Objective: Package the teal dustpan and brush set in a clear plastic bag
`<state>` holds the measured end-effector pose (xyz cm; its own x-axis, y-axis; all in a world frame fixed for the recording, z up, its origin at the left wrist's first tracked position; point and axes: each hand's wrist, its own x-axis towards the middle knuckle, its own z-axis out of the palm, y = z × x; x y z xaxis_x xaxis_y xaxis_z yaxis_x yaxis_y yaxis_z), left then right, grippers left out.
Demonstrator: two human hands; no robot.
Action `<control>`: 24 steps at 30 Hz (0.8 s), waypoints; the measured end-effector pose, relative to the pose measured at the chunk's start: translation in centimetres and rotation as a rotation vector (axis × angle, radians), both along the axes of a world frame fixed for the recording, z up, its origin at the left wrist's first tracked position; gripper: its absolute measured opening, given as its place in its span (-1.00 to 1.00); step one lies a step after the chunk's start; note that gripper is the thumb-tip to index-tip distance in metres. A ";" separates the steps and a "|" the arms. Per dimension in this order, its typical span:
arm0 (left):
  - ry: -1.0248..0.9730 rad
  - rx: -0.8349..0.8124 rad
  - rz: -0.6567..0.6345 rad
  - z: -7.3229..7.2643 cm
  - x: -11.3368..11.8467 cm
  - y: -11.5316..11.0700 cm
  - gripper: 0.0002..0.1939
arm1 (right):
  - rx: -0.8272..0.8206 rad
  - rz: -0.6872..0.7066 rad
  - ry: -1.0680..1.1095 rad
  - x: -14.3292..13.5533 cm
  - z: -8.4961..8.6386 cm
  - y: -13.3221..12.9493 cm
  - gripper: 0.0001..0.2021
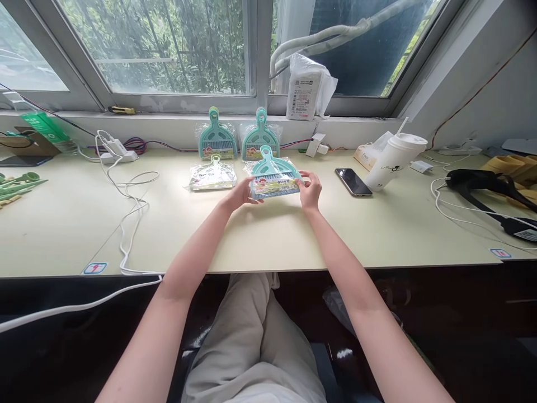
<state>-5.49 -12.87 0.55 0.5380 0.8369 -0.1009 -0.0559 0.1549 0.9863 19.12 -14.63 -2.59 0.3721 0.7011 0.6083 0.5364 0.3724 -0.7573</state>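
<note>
A wrapped teal dustpan-and-brush set (274,176) with a printed label is held by its two lower sides, just above the table. My left hand (243,193) grips its left side, and my right hand (310,189) pinches the right side. Left of it, a clear-wrapped set (213,176) lies on the table. Behind stand two more teal sets, one at the left (217,137) and one at the right (260,137), leaning against the sill wall.
On the pale table (260,240), a phone (353,182), a white cup with a straw (396,162) and a tissue pack (373,151) stand at the right, near a black strap device (490,193). White cables (132,218) and a power strip (118,156) lie at the left.
</note>
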 end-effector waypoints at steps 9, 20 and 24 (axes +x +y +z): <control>0.073 0.061 -0.015 -0.2 0.1 -0.3 -0.43 | -0.078 0.017 0.042 0.1 -0.1 0.1 -0.76; 0.094 0.075 0.026 -0.3 -1.5 0.6 -0.56 | -0.434 0.611 0.472 -0.1 -0.2 -0.5 -0.28; 0.071 0.159 -0.084 1.5 -3.2 0.2 -0.46 | -0.440 0.621 0.572 0.2 -0.2 -0.4 -0.52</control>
